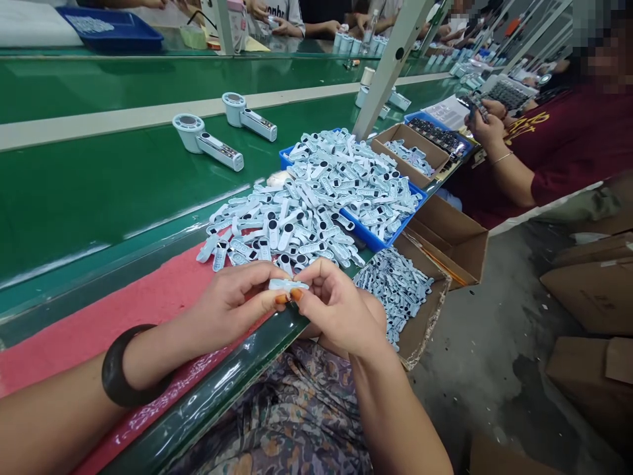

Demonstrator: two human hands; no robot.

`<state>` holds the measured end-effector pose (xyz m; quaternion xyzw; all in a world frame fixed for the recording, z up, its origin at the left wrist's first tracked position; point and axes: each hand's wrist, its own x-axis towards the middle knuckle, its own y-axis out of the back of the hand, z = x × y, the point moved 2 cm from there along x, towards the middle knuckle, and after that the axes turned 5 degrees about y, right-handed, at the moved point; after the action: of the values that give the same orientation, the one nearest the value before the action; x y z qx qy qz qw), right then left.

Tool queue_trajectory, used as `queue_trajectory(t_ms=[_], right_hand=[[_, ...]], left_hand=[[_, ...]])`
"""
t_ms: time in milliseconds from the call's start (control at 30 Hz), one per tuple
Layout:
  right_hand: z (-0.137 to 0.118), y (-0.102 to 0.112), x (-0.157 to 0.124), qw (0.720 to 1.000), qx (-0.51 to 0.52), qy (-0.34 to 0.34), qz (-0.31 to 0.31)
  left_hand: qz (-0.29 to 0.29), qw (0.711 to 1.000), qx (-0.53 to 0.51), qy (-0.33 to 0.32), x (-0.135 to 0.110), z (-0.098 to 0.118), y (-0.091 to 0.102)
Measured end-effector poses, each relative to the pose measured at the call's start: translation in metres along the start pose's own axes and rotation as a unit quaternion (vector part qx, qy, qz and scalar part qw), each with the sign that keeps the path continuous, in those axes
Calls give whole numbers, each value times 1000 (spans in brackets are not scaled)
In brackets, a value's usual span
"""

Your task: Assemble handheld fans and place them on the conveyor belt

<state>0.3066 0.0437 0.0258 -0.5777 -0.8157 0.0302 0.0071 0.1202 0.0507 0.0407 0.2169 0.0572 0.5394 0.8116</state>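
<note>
Between both thumbs and fingers I pinch a small light-blue plastic part [283, 285], just above the near edge of the table. My left hand [242, 293] grips its left end, and a dark bracelet circles that wrist. At the other end, my right hand [339, 307] has its thumb and fingertips closed on the same part. Right beyond my fingers lies a heap of similar light-blue plastic parts [281, 221], many with a black round or square spot. Under my left forearm stretches a pink cloth [163, 297]. My fingers hide much of the held part.
A blue tray [376, 241] heaped with these parts stands behind the pile. Lower right, a cardboard box [428, 316] holds many more. Two light-blue handheld devices [217, 150] rest on the green belt [99, 178]. A metal post [388, 66] rises beside the tray. A co-worker [544, 152] sits at right.
</note>
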Motion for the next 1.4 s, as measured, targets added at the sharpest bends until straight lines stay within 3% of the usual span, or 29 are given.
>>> queue_trajectory(t_ms=[167,333,500,700,1000,1400], right_hand=[[1,2,-1,1000,-6,2,-22],[0,0,0,1000,0,-5,-3],[0,1,-2,1000,-2,-5,-20],[1,-1,0,1000,2,-7,-2],[2,3,-6,999,-11,-20,-24],[0,0,-4,1000,-11,-9,-11]], left_hand=[[-32,999,-38,14,0,-2,-1],[-6,1000,-5,2,1,-1,0],[-32,999,-39,19,0,-4,-1],[-9,1000,-11,10,0,-1,0],[-44,998,-36,28,2,-1,-3],[-33,999,-8,12,1,3,-2]])
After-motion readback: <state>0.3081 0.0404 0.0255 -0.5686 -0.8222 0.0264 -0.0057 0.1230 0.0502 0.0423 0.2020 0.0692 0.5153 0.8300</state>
